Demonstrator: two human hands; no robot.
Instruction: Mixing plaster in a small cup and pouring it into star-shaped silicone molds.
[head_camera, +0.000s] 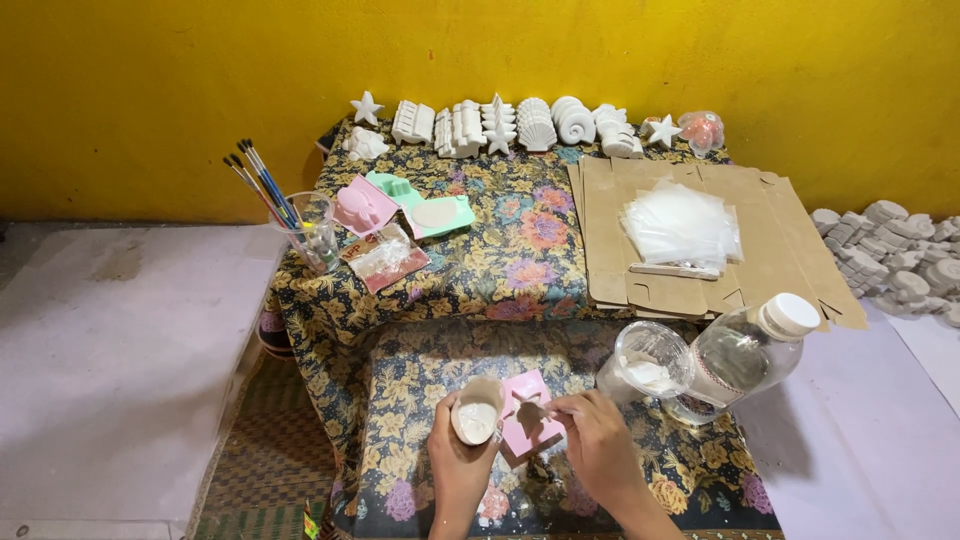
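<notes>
Left hand (458, 455) grips a small beige cup of white plaster paste (476, 411), tilted. Right hand (598, 440) pinches a thin stick (535, 407), tip over the pink star-shaped silicone mould (530, 425) lying just right of the cup, on the floral cloth (420, 375). Clear plastic tub (648, 362) and 1 clear white-capped bottle (745, 350) sit beyond the right hand.

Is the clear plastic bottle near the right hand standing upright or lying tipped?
Tipped. The clear bottle leans with its white cap pointing up-right, beside the clear cup.
</notes>
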